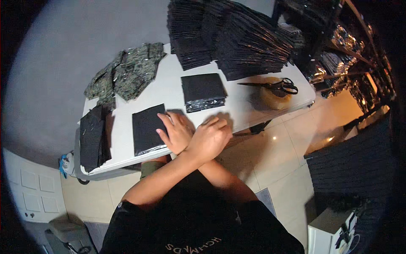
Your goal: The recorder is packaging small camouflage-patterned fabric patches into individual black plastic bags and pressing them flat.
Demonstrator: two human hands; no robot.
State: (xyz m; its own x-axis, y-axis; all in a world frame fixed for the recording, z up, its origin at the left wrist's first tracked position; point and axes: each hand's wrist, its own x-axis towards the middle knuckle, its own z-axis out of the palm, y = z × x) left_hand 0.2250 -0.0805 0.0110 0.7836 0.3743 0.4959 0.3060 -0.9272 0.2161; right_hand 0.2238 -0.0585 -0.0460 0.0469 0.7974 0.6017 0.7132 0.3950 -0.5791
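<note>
My forearms cross at the wrists over the near edge of the white table (169, 95). My right hand (177, 132) reaches to the left, fingers apart and empty, beside a flat black folded packet (148, 129) with a glossy lower edge; whether the fingertips touch it is unclear. On the other side, my left hand (211, 136) is curled closed near the table edge, its palm and anything inside hidden. Just beyond it sits a neat stack of black packets (204, 91) with shiny plastic edges.
Black scissors (279, 86) lie on a yellowish tape roll (275, 99) at the right. Dark folded pieces (237, 36) fan across the back. Camouflage-patterned packets (131, 74) lie far left, a black pile (94, 137) near left. A white cabinet (330, 230) stands lower right.
</note>
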